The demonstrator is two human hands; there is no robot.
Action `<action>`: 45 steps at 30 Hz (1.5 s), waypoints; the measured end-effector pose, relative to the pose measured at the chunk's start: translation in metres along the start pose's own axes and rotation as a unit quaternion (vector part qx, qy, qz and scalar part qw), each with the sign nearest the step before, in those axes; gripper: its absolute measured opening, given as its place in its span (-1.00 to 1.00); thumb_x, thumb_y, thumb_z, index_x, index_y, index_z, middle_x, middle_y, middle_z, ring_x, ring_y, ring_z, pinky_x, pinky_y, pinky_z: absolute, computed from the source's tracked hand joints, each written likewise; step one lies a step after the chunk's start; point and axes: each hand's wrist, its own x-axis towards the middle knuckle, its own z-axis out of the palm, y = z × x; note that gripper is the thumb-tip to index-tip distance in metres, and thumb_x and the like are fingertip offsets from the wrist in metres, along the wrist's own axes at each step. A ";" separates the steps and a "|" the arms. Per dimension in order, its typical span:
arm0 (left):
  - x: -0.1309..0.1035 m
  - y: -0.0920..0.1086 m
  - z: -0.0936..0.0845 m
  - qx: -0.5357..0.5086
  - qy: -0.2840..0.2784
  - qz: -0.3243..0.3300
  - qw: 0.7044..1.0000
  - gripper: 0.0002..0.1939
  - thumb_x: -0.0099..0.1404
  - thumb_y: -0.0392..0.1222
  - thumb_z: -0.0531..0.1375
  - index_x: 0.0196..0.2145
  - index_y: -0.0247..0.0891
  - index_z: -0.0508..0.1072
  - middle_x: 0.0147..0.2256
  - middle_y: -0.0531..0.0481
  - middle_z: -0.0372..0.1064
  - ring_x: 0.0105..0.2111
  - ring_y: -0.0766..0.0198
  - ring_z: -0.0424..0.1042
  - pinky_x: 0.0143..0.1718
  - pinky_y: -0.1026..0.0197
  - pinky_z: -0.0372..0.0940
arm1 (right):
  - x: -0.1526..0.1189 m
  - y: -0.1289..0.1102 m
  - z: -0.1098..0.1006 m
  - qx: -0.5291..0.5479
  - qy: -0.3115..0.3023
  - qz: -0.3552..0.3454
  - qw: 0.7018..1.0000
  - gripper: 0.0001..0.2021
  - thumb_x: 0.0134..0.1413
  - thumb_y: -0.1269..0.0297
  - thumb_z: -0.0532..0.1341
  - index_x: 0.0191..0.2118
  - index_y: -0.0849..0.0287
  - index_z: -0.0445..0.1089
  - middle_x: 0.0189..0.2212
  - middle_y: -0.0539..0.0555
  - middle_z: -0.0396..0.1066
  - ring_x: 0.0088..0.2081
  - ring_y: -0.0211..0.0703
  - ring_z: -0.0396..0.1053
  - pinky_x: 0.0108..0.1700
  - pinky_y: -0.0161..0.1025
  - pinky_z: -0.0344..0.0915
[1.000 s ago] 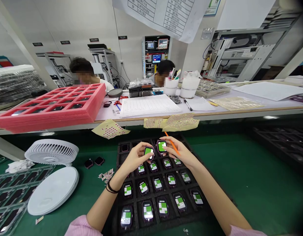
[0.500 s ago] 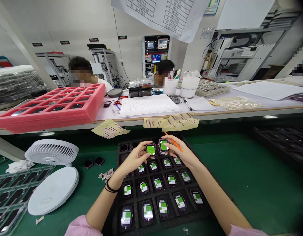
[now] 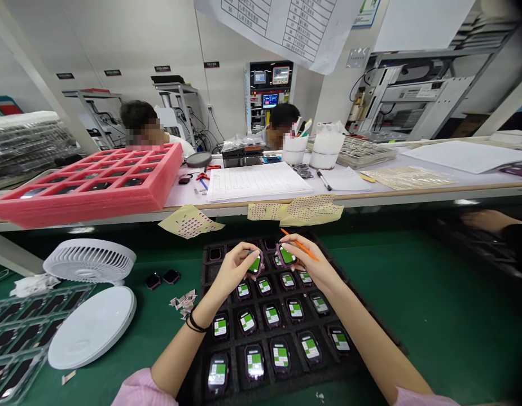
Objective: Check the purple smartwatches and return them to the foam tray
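My left hand (image 3: 237, 264) is closed on a watch (image 3: 255, 264) with a green screen, its thumb over the face. Beside it my right hand (image 3: 307, 258) grips a second watch (image 3: 287, 255), also lit green, and an orange stick (image 3: 301, 245) lies between its fingers. Both watches are held above the back part of a black foam tray (image 3: 238, 361), a small gap between them. Rows of watches with green and white screens (image 3: 281, 355) lie in the tray's compartments. Some back compartments are hidden behind my hands.
A white fan (image 3: 91, 327), two dark watches (image 3: 171, 276), small paper pieces (image 3: 184, 301) and a clear tray (image 3: 21, 338) are on the left. A shelf (image 3: 383, 194) with a pink foam tray (image 3: 159, 186) runs across. Another person's hand (image 3: 489, 220) is at the right.
The left watch has tilted and is more covered by my left thumb. The right watch has shifted slightly right and turned. Another person's hand has appeared over the dark trays at the right.
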 end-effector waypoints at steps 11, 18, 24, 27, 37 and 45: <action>-0.001 0.002 -0.002 -0.001 -0.049 0.024 0.999 -0.53 0.12 0.03 0.28 -0.10 -0.25 0.29 -0.25 -0.05 0.39 -0.44 0.33 0.44 -0.59 0.38 0.21 | 0.005 0.005 -0.003 0.014 -0.038 -0.016 0.999 -0.66 0.01 0.04 0.26 -0.14 0.11 0.35 -0.43 -0.03 0.26 -0.53 -0.32 0.30 -0.64 -0.39 -0.04; -0.001 0.001 -0.002 -0.001 -0.030 0.018 0.999 -0.56 0.15 0.10 0.24 -0.15 -0.26 0.31 -0.31 -0.02 0.37 -0.50 0.36 0.41 -0.65 0.40 0.14 | 0.003 0.003 -0.001 -0.005 -0.058 -0.027 0.998 -0.67 0.02 0.06 0.26 -0.12 0.09 0.33 -0.43 -0.02 0.24 -0.49 -0.29 0.32 -0.64 -0.38 0.01; 0.000 0.000 -0.001 -0.002 0.009 0.005 1.000 -0.59 0.12 0.16 0.24 -0.30 -0.26 0.35 -0.46 0.10 0.29 -0.58 0.44 0.27 -0.65 0.40 0.20 | 0.004 0.010 -0.002 -0.014 -0.095 -0.030 0.995 -0.62 0.01 0.09 0.27 -0.05 0.06 0.30 -0.25 0.07 0.34 -0.47 -0.29 0.34 -0.65 -0.39 0.06; 0.000 0.000 -0.001 -0.004 0.006 0.002 1.000 -0.59 0.14 0.16 0.21 -0.29 -0.26 0.35 -0.46 0.09 0.30 -0.60 0.44 0.28 -0.67 0.40 0.15 | 0.003 0.010 -0.002 -0.012 -0.118 -0.030 0.993 -0.60 0.01 0.15 0.28 -0.01 0.04 0.26 -0.18 0.09 0.34 -0.36 -0.23 0.39 -0.64 -0.42 0.07; 0.001 -0.006 -0.006 -0.004 -0.050 0.040 0.998 -0.52 0.13 -0.04 0.29 -0.05 -0.22 0.26 -0.18 -0.09 0.39 -0.36 0.28 0.43 -0.53 0.34 0.24 | 0.004 0.008 -0.004 -0.014 -0.121 -0.038 0.992 -0.63 0.07 0.16 0.25 0.01 0.04 0.26 -0.13 0.11 0.35 -0.38 -0.25 0.38 -0.61 -0.39 0.14; 0.002 -0.004 -0.008 -0.019 -0.076 0.039 0.996 -0.55 0.26 -0.02 0.16 0.04 -0.25 0.23 -0.15 -0.13 0.35 -0.33 0.25 0.43 -0.56 0.35 0.24 | 0.003 0.004 -0.002 -0.019 -0.066 -0.027 0.997 -0.68 0.06 0.07 0.24 -0.10 0.10 0.33 -0.39 -0.03 0.27 -0.51 -0.33 0.34 -0.64 -0.40 0.03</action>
